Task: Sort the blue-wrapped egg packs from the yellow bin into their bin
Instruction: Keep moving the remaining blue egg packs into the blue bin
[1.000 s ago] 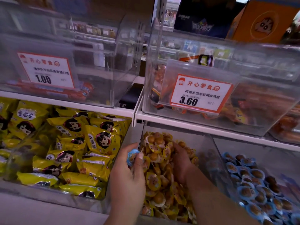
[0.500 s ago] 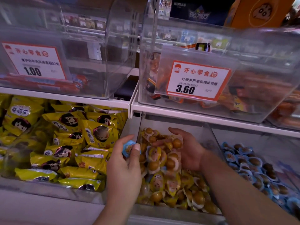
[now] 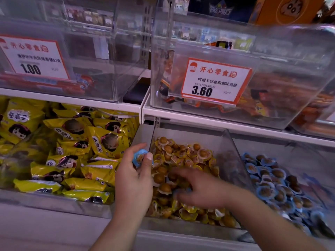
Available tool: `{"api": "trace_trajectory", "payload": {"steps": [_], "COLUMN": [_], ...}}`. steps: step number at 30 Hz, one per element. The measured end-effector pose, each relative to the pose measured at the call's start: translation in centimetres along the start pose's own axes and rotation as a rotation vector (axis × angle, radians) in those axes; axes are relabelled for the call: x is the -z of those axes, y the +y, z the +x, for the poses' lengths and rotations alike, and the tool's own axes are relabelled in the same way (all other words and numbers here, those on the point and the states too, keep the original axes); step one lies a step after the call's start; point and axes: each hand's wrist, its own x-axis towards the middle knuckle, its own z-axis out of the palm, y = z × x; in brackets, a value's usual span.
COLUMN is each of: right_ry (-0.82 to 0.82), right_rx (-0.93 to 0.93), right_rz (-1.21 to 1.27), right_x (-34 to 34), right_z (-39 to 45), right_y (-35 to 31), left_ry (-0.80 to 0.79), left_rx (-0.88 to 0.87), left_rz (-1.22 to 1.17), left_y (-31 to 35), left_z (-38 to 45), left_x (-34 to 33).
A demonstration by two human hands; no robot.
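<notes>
My left hand (image 3: 135,180) pinches a blue-wrapped egg pack (image 3: 140,157) between thumb and fingers, at the left edge of the clear middle bin (image 3: 232,153). That bin is heaped with yellow-wrapped egg packs (image 3: 183,156). My right hand (image 3: 201,189) is blurred and lies palm down on the heap, fingers spread among the packs; I cannot tell whether it holds one. The bin of blue-wrapped egg packs (image 3: 272,180) stands directly to the right.
A bin of large yellow snack bags (image 3: 76,147) fills the left. Above, a white shelf (image 3: 217,122) carries clear bins with price cards, one marked 1.00 (image 3: 32,57) and one marked 3.60 (image 3: 215,80). The upper bins overhang the lower ones.
My right hand has let the lifted yellow packs fall and has come down palm first onto the front of the heap. The left hand keeps the blue pack in the same place.
</notes>
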Motion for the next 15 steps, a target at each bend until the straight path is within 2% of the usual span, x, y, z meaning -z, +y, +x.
{"api": "trace_trajectory", "payload": {"steps": [2, 5, 9, 12, 15], "right_ry": [0.031, 0.165, 0.122, 0.187, 0.346], "right_rx": [-0.003, -0.145, -0.293, -0.222, -0.107], "right_rz": [-0.079, -0.170, -0.318, -0.238, -0.197], "right_x": [-1.2, -0.4, 0.2, 0.4, 0.0], "right_z": [-0.1, -0.3, -0.5, -0.6, 0.3], "right_y": [1.2, 3.1, 4.5, 3.6, 2.5], "left_ry": [-0.005, -0.011, -0.014, -0.024, -0.033], "left_rx": [0.002, -0.003, -0.008, -0.019, -0.037], "left_rz": [-0.006, -0.001, -0.009, 0.001, 0.019], "left_y": [-0.1, 0.0, 0.0, 0.2, 0.1], "left_z": [0.0, 0.0, 0.2, 0.2, 0.1], "left_x": [0.0, 0.2, 0.2, 0.1, 0.1]}}
